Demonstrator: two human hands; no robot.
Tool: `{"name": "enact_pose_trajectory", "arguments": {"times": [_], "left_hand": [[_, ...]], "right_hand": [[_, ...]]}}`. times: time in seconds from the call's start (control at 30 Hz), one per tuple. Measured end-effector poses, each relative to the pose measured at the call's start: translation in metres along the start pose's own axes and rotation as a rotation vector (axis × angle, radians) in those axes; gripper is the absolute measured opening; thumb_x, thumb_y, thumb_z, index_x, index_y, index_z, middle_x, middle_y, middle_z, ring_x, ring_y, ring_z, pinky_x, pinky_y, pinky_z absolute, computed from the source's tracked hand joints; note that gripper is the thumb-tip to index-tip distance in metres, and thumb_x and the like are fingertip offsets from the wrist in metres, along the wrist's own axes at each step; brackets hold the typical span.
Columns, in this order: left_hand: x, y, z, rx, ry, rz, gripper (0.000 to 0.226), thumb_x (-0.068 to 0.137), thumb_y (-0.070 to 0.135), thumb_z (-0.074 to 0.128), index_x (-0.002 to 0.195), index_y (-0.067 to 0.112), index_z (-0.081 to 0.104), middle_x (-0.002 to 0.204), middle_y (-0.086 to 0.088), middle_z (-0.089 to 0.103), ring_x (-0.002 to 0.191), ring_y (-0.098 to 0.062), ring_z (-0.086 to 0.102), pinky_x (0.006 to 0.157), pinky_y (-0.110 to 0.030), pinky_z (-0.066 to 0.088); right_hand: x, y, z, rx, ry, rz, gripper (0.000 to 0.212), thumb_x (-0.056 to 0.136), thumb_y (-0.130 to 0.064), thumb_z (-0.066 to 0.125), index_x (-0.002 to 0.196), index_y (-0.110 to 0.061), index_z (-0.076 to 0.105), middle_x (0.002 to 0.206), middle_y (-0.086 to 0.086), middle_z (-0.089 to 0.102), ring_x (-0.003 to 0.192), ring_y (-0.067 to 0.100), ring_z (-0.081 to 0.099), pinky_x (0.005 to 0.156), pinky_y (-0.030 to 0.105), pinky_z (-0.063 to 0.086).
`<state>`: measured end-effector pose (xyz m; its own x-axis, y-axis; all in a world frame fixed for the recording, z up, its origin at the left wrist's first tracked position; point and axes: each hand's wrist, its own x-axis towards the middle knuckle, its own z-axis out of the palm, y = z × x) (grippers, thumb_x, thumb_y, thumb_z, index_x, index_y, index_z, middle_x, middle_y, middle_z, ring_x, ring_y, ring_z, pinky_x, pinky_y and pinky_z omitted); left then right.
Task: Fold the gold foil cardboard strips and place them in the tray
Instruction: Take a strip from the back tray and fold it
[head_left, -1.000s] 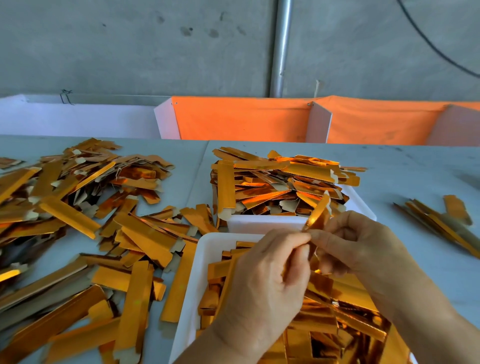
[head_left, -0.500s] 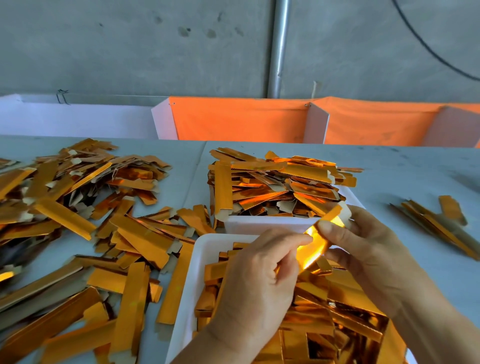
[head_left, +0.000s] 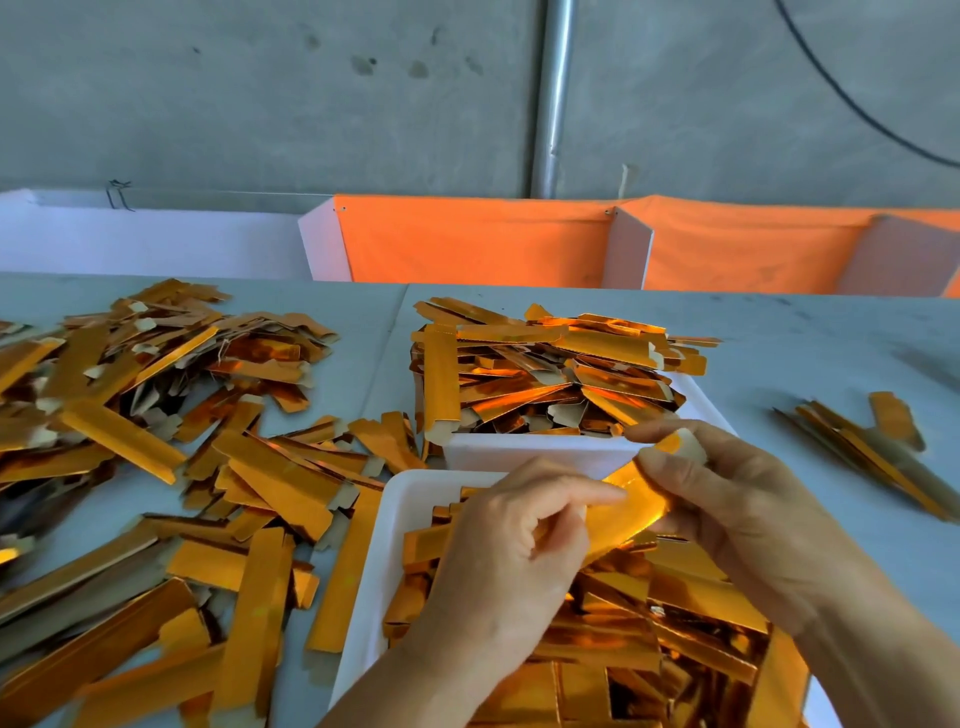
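Now both hands pinch one gold foil strip (head_left: 631, 506) above the near white tray (head_left: 387, 545).
Left hand (head_left: 511, 561) grasps the strip's lower end with curled fingers; right hand (head_left: 727, 499) grips its upper end, thumb and fingertips on the cardboard tab. Folded strips fill this tray and heap in the far white tray (head_left: 571, 452) touching it. Loose strips (head_left: 156, 467) litter the grey table (head_left: 831, 353) at left; a small bundle (head_left: 872, 452) lies right.

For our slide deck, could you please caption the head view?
Left hand and right hand bend a gold foil strip above the near white tray.
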<state>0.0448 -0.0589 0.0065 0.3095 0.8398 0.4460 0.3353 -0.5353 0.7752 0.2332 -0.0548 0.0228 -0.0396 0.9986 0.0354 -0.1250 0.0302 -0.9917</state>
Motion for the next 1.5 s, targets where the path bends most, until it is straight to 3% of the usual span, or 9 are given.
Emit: {"name": "enact_pose_trajectory", "arguments": {"times": [0.13,0.37,0.53,0.67,0.87,1.03,1.3,1.4,1.5], "left_hand": [[-0.001,-0.002,0.001,0.096,0.051,-0.043,0.008,0.087,0.032,0.060,0.093,0.037,0.058,0.091,0.024,0.057,0.089,0.002,0.056,0.065,-0.007,0.044],[0.001,-0.004,0.012,0.587,0.197,0.261,0.052,0.081,0.053,0.055,0.123,0.022,0.054,0.116,0.008,0.061,0.112,-0.006,0.044,0.094,-0.026,0.039],[-0.001,-0.004,0.013,0.526,0.201,0.210,0.054,0.083,0.047,0.044,0.131,0.023,0.049,0.117,0.008,0.061,0.109,-0.009,0.055,0.090,-0.019,0.038],[-0.001,-0.006,0.013,0.459,0.230,0.164,0.055,0.081,0.043,0.051,0.132,0.024,0.047,0.118,0.006,0.058,0.109,-0.006,0.047,0.086,-0.020,0.041],[-0.001,-0.006,0.012,0.454,0.236,0.177,0.052,0.080,0.038,0.056,0.130,0.022,0.049,0.117,0.004,0.056,0.108,-0.014,0.054,0.084,-0.021,0.045],[-0.001,-0.005,0.014,0.490,0.243,0.210,0.050,0.078,0.037,0.059,0.125,0.021,0.049,0.111,0.001,0.060,0.101,-0.016,0.061,0.081,-0.021,0.048],[0.000,-0.004,0.015,0.530,0.238,0.230,0.050,0.078,0.037,0.055,0.125,0.018,0.051,0.110,0.000,0.061,0.099,-0.017,0.063,0.079,-0.025,0.053],[0.000,-0.003,0.013,0.559,0.252,0.225,0.049,0.077,0.034,0.059,0.122,0.015,0.056,0.108,-0.001,0.062,0.098,-0.019,0.063,0.077,-0.026,0.054],[-0.001,-0.003,0.015,0.622,0.236,0.235,0.055,0.071,0.031,0.074,0.121,0.016,0.058,0.105,-0.001,0.062,0.094,-0.017,0.064,0.073,-0.025,0.056]], "right_hand": [[-0.001,0.000,-0.001,-0.075,-0.005,-0.030,0.027,0.080,-0.034,0.059,0.099,-0.020,0.074,0.098,0.016,0.073,0.091,0.030,0.071,0.075,0.032,0.060],[-0.005,-0.001,0.010,-0.077,-0.006,-0.092,0.024,0.086,-0.028,0.055,0.094,-0.015,0.075,0.097,0.015,0.073,0.090,0.027,0.072,0.070,0.025,0.058],[-0.013,-0.011,0.013,-0.016,-0.002,-0.095,0.025,0.081,-0.039,0.065,0.099,-0.022,0.069,0.101,0.015,0.072,0.090,0.033,0.071,0.073,0.032,0.059],[-0.021,-0.017,0.017,-0.296,0.135,-0.206,0.028,0.075,-0.049,0.072,0.091,-0.030,0.060,0.100,-0.006,0.072,0.084,0.022,0.073,0.086,0.050,0.054],[-0.031,-0.017,0.030,-0.646,0.356,-0.492,0.014,0.071,-0.039,0.066,0.084,-0.039,0.060,0.123,-0.019,0.050,0.097,-0.008,0.061,0.065,0.008,0.051],[-0.031,-0.015,0.028,-0.657,0.272,-0.293,0.023,0.064,-0.046,0.062,0.081,-0.032,0.067,0.127,-0.023,0.052,0.081,-0.012,0.063,0.062,0.012,0.048],[-0.025,-0.010,0.031,-0.740,0.369,-0.191,0.011,0.077,-0.027,0.075,0.079,-0.032,0.065,0.111,-0.032,0.054,0.093,0.008,0.068,0.076,0.035,0.056],[-0.024,-0.009,0.028,-0.536,0.286,-0.108,0.007,0.073,-0.026,0.077,0.074,-0.025,0.069,0.099,-0.029,0.066,0.082,0.008,0.071,0.067,0.022,0.055],[-0.021,-0.009,0.025,-0.236,0.214,0.008,0.016,0.069,-0.023,0.073,0.080,-0.012,0.069,0.102,-0.010,0.072,0.078,0.021,0.073,0.080,0.036,0.055]]}}
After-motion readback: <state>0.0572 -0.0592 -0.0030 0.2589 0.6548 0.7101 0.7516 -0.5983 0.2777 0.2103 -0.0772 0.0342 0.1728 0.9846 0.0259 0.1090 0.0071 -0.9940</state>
